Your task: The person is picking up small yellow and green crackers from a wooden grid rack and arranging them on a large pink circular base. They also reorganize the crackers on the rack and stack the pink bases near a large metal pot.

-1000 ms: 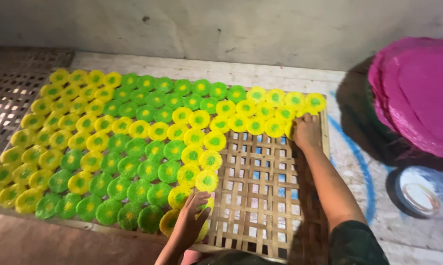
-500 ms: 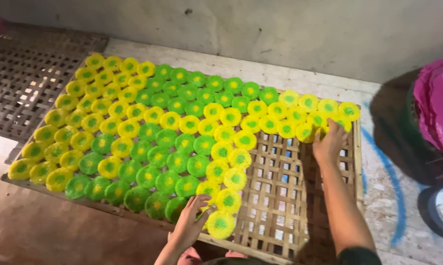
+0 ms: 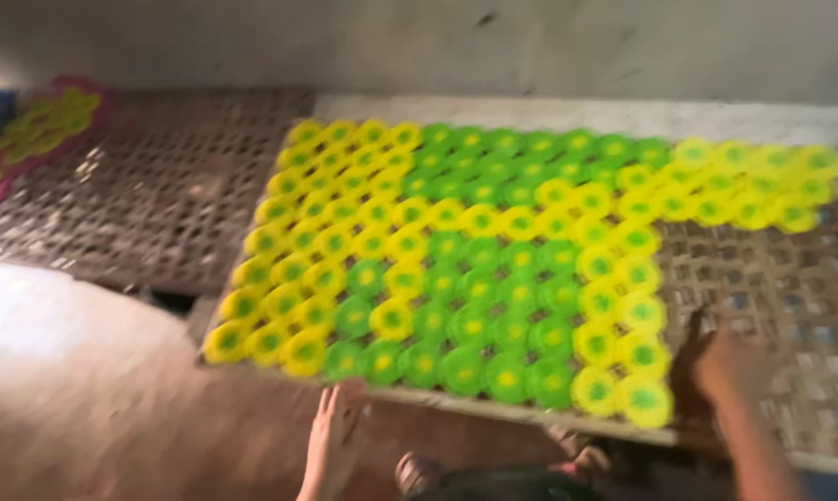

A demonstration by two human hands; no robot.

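Note:
A woven bamboo tray (image 3: 771,306) lies in front of me, mostly covered with several round yellow and green discs (image 3: 456,269) laid in tight rows. My left hand (image 3: 331,431) hangs just below the tray's near edge with fingers apart, holding nothing, nearest the green discs in the front row. My right hand (image 3: 729,366) rests on the bare lattice at the right, beside the last yellow discs (image 3: 643,401); blur hides whether it holds anything.
A second, darker woven tray (image 3: 150,199) lies to the left, bare. At the far left edge a pink cloth carries more yellow discs (image 3: 38,121). A grey wall runs behind. My sandalled feet (image 3: 493,464) show below the tray.
The view has swung left and the picture is blurred. My right hand moved from the far right row down to the near part of the bare lattice. My left hand dropped off the tray's edge.

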